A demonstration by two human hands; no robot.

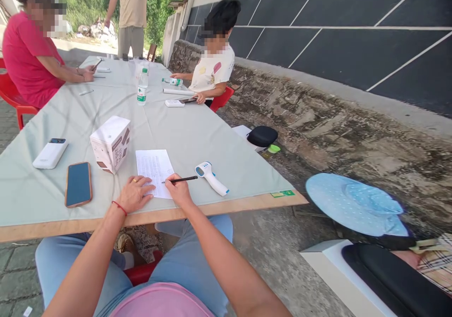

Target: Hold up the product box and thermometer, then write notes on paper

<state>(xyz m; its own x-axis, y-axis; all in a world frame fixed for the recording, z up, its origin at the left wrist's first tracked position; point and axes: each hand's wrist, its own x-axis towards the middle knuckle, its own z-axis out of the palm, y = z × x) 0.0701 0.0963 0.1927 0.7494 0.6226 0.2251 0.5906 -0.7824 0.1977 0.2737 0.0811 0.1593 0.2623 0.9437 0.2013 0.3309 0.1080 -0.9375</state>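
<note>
In the head view, a black pen (185, 179) is held at a marked sheet of paper (154, 162) near the front edge of the desk (201, 138). The pen is judged light and stiff, best gripped low on its barrel; the paper, presumably thin and easily creased, is best pressed flat at its edge. The pen is pinched between the fingers of the right hand (179, 192), while the left hand (136, 194) is laid open on the paper's lower left.
</note>
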